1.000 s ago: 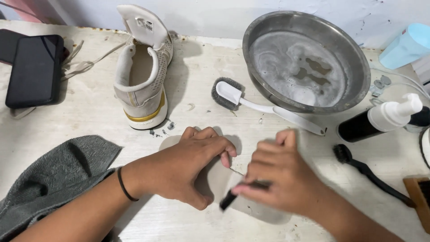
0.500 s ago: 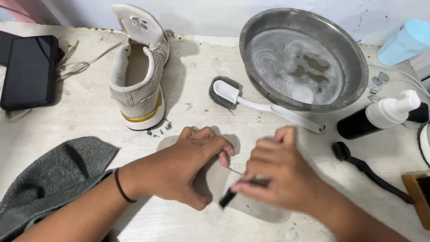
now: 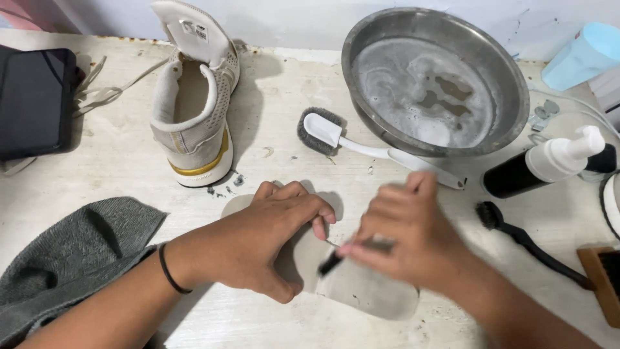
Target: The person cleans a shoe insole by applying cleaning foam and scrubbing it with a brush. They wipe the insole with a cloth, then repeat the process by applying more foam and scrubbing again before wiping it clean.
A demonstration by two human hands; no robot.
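The right hand [image 3: 407, 242] is motion-blurred. Both hands hide most of the insole [image 3: 368, 287]. The wooden brush [image 3: 604, 281] is cut off at right.

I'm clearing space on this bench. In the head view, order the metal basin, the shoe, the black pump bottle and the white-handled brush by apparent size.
1. Basin
2. Shoe
3. White-handled brush and pump bottle: they look alike in size, so I won't rank them.

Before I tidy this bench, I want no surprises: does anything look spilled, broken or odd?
Small dark crumbs lie on the table by the shoe's heel. The shoe has no laces; loose laces lie beside it. The bowl holds cloudy water, unspilled.
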